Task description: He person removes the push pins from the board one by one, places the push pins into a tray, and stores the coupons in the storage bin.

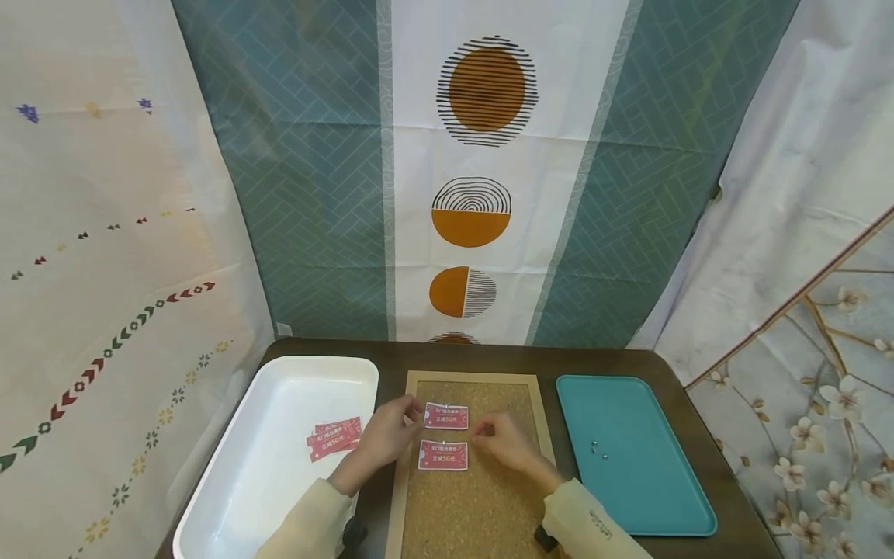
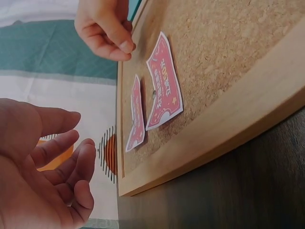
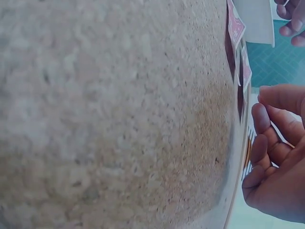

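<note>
Two pink coupons with white edges sit one above the other on a cork board: the upper coupon (image 1: pixel 447 417) and the lower coupon (image 1: pixel 443 456). Each has a small silvery pin at its top middle, and in the left wrist view their ends curl off the cork. My left hand (image 1: pixel 393 428) is just left of the upper coupon, fingers loosely bent, nothing in them. On the other side my right hand (image 1: pixel 506 439) hovers by the coupons' right ends. Its thumb and forefinger (image 3: pixel 261 117) nearly meet, with no object visible between them.
Two more coupons (image 1: pixel 335 439) overlap in a white tray (image 1: pixel 237 497) at the left. A teal tray (image 1: pixel 649 466) on the right bears a few small silvery pieces (image 1: pixel 604 457). The wood-framed cork board (image 1: pixel 482 512) lies between the trays on a dark table (image 1: pixel 559 359).
</note>
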Demonstrator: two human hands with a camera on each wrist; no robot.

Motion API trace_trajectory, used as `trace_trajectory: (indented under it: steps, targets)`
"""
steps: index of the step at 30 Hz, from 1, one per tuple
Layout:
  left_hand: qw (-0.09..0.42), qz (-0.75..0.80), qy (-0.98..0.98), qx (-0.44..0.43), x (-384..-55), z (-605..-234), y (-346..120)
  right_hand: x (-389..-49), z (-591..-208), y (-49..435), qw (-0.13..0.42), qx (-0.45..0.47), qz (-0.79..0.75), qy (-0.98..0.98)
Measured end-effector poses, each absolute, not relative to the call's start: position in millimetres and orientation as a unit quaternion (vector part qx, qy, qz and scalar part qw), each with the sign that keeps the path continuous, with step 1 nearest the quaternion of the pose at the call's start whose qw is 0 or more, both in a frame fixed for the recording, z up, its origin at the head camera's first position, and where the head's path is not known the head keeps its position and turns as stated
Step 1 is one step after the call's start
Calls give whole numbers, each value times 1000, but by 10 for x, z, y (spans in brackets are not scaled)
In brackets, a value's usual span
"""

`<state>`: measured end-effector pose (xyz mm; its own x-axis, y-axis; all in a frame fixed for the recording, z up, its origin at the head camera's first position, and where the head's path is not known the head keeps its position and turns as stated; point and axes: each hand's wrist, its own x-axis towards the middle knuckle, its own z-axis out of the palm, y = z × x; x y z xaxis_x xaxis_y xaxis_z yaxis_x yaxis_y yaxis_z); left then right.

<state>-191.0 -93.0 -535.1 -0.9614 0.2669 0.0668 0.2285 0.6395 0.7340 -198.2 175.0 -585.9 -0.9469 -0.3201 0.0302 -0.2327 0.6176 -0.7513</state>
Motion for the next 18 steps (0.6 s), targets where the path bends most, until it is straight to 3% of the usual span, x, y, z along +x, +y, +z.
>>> trace_trajectory:
  steps: [18]
  targets:
    - [64,394,907,134,-1922,-5450,-854,-1973,-5843,1589,69,-159,-417,892]
